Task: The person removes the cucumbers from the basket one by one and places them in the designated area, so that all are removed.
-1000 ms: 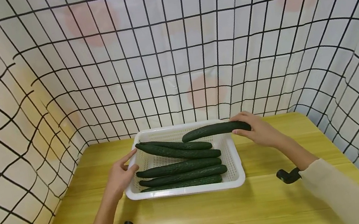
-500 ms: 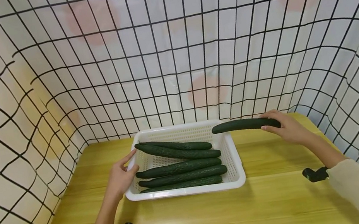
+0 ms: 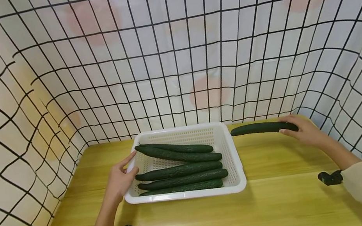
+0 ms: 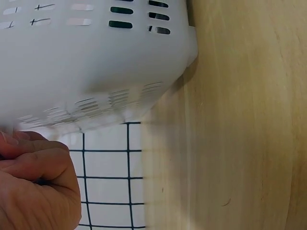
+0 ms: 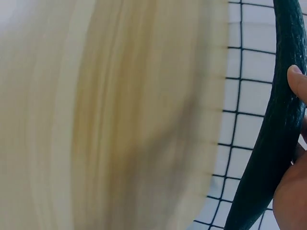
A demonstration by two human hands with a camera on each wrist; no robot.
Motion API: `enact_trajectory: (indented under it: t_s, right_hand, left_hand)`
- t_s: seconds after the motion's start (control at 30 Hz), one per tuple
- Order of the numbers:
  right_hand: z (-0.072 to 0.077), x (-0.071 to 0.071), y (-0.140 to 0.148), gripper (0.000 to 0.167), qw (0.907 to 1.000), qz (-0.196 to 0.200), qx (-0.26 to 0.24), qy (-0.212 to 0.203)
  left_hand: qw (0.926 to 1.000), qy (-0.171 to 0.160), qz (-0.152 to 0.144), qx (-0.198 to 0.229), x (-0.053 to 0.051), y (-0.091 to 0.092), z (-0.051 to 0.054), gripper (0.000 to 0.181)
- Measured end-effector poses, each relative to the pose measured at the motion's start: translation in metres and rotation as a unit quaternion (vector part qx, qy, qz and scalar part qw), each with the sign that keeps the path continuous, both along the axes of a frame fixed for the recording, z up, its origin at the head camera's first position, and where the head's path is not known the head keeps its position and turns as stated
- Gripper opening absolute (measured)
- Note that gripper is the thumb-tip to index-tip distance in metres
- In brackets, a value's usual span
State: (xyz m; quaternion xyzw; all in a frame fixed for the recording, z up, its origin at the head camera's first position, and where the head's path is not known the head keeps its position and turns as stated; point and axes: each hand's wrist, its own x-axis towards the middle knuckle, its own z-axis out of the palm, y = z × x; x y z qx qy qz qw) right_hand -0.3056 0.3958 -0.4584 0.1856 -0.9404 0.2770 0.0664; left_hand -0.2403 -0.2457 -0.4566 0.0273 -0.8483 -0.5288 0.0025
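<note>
A long dark green cucumber (image 3: 258, 128) lies level in my right hand (image 3: 306, 132), right of the basket, near the table's back edge. In the right wrist view the thumb and fingers grip that cucumber (image 5: 283, 105), with a gap showing between it and the table. My left hand (image 3: 120, 180) holds the left rim of the white plastic basket (image 3: 187, 195); the left wrist view shows its fingers (image 4: 43, 163) curled at the rim. Several cucumbers lie in the basket, among them a front one (image 3: 184, 179) and a slanted one (image 3: 176, 153).
The wooden table (image 3: 198, 224) reaches past the basket on both sides and in front. Black wire mesh (image 3: 175, 74) stands at the back and both sides, with white sheeting behind it. A small black device sits at each wrist.
My right hand has carried the cucumber from over the basket to the right, past its rim, and then slightly lower. The basket has shifted slightly left; my left hand stays at its rim.
</note>
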Motion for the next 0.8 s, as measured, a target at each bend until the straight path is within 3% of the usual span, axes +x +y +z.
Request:
enact_trajectory:
  t_s: [0.37,0.8]
  right_hand:
    - [-0.024,-0.013,0.008,0.054,0.9983,0.008,0.017,-0.056]
    - [-0.046,-0.026,0.009,0.05,0.9984,0.01,0.046,-0.031]
  left_hand:
    - [1.0,0.003,0.004,0.003,0.0,0.0,-0.001,0.061]
    - [0.9992,-0.004,-0.002,0.041,0.0,0.0,-0.001,0.061]
